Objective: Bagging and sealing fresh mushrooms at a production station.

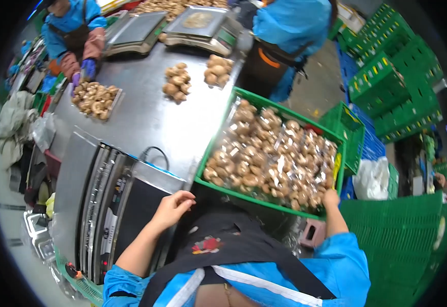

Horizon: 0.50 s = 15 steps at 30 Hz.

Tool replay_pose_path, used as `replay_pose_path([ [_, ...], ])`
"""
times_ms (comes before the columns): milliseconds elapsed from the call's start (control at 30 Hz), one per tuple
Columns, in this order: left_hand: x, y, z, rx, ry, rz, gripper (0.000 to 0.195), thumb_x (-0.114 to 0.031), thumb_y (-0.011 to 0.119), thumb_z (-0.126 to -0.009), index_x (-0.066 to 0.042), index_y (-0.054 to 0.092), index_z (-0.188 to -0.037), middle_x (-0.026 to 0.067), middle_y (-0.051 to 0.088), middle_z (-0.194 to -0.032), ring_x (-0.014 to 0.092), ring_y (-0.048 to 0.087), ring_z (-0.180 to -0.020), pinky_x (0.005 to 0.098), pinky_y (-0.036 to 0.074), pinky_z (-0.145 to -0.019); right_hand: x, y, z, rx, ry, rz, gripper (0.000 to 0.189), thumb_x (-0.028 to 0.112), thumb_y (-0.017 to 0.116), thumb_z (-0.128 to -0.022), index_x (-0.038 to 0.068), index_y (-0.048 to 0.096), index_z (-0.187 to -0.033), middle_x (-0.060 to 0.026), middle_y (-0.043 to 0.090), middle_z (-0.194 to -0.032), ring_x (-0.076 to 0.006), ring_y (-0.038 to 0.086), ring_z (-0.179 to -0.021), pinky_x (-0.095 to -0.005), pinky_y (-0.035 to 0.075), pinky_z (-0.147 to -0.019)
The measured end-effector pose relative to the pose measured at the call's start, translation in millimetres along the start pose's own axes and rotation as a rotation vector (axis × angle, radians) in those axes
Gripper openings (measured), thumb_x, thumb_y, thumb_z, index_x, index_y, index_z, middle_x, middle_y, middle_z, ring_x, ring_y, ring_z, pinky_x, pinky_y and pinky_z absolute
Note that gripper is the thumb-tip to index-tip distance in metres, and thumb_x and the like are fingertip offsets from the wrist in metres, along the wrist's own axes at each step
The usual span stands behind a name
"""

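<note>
A green plastic crate (269, 205) stands in front of me, filled with clear-wrapped packs of brown mushrooms (277, 153). My right hand (330, 198) grips the crate at its near right corner, its fingertips partly hidden. Off the crate's near left corner, my left hand (174, 207) hovers with loosely bent fingers and holds nothing. It is nearest to the dark plate of a wrapping machine (141, 218). Two small heaps of loose mushrooms, a left one (177, 82) and a right one (218, 71), lie on the steel table (139, 96) beyond the crate.
Across the table, a person in purple gloves (89, 69) handles a tray of mushrooms (95, 100). Two weighing scales (196, 25) stand at the far end. Another person in blue (292, 30) is behind the crate. Stacked green crates (384, 84) line the right side.
</note>
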State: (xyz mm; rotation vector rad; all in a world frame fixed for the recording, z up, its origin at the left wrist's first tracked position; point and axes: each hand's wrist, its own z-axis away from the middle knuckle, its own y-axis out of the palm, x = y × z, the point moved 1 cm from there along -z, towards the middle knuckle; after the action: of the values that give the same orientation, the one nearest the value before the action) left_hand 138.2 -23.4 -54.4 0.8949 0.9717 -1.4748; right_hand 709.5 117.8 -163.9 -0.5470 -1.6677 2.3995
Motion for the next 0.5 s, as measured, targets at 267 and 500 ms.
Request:
replay_pose_path([
  [267, 2.2, -40.1, -186.6, -0.601, 0.035, 0.513, 0.067, -0.018, 0.062, -0.08, -0.015, 0.02, -0.132, 0.0178, 0.031, -0.132, 0.022, 0.044, -0.109, 0.0334, 0.046, -0.074, 395.3, -214.3, -21.5, -0.171, -1.162, -0.692, 0.043, 0.029, 0.058, -0.078, 0.007, 0.052, -0.115, -0.0175, 0.055, -0.112, -0.0324, 0.052, -0.103, -0.0364, 0.041, -0.087],
  [500, -30.7, -60.3, -333.7, -1.117, -0.05, 0.418, 0.092, -0.028, 0.073, -0.068, -0.011, 0.014, -0.136, 0.0255, 0.018, -0.135, 0.036, 0.027, -0.122, 0.0417, 0.031, -0.098, 699.3, -210.5, -92.3, -0.048, -1.386, -0.583, 0.056, 0.052, 0.049, -0.078, 0.02, 0.047, -0.124, -0.0153, 0.043, -0.127, -0.0292, 0.047, -0.11, -0.0345, 0.035, -0.094],
])
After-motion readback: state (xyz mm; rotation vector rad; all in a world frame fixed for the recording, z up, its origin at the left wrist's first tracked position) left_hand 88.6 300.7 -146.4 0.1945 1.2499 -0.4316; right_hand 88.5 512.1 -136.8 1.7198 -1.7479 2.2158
